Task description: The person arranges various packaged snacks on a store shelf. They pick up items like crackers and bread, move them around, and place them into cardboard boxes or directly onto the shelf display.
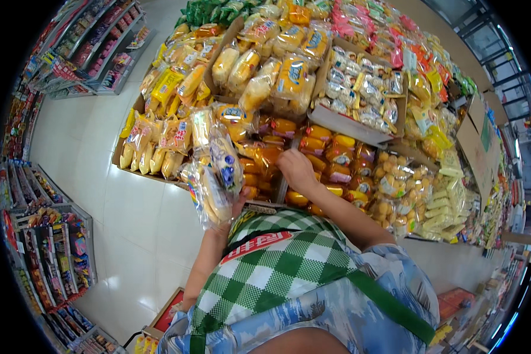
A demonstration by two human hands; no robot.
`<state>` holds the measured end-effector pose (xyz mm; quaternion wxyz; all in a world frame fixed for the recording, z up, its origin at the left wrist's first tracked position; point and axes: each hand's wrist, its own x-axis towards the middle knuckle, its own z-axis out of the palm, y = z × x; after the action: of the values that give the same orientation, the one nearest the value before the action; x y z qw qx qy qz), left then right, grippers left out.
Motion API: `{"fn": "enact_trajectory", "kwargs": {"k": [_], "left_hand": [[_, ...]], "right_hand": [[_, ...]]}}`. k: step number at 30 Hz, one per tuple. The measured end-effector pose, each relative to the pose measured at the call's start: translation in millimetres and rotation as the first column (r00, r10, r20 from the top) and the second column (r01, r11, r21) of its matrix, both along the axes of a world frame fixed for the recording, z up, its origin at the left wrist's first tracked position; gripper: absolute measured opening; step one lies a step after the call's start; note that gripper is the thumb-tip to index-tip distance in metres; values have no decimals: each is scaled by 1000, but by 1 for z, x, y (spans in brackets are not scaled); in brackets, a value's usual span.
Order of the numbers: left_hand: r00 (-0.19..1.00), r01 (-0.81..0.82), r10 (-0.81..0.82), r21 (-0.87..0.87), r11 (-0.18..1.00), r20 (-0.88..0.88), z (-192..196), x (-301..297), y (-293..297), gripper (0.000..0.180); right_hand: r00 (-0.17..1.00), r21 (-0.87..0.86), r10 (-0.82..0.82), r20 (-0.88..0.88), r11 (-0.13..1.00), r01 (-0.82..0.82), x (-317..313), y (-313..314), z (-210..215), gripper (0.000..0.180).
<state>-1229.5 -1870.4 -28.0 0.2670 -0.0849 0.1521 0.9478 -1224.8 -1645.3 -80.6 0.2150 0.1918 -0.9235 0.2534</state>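
My left hand [238,204] is closed around several clear-wrapped bread rolls [213,192], which are bunched upright against my forearm. Most of its fingers are hidden behind the wrappers. My right hand [298,171] reaches into a cardboard box of golden-brown wrapped cakes, its fingers bent and pressed onto one orange-brown wrapped cake [268,156]. More golden cakes in clear film [340,154] lie in the box just right of that hand. Behind the held rolls sit pale bread rolls [233,118] in clear film with yellow and blue printing.
A white-edged carton of small silvery packs [366,88] stands beyond my right hand. Yellow-wrapped breads [171,133] fill the stand's left corner. Bags of small round cakes [392,180] lie to the right. Snack shelves [56,253] line the left side across a tiled floor [130,236].
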Motion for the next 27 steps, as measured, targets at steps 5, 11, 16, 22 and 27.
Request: {"fn": "enact_trajectory", "kwargs": {"k": [5,11,16,22,27], "left_hand": [[999,37,-35,52,998,-30,-22,4,-10,39],[998,67,-67,45,997,2,-22,5,-9,35],[1000,27,-26,-34,999,15,-10,11,-10,36],[998,57,-57,50,997,5,-11,12,-10,40],[996,83,-81,47,995,-40,-17,11,-12,38]], "right_hand": [[977,-183,6,214,983,34,-11,5,-5,36],[902,-290,91,422,956,39,-21,-7,-28,67],[804,-464,-37,593,801,379,4,-17,1,59],[663,-748,596,453,-151,647,47,46,18,48],[489,-598,363,793,308,740,77,70,46,57]]}}
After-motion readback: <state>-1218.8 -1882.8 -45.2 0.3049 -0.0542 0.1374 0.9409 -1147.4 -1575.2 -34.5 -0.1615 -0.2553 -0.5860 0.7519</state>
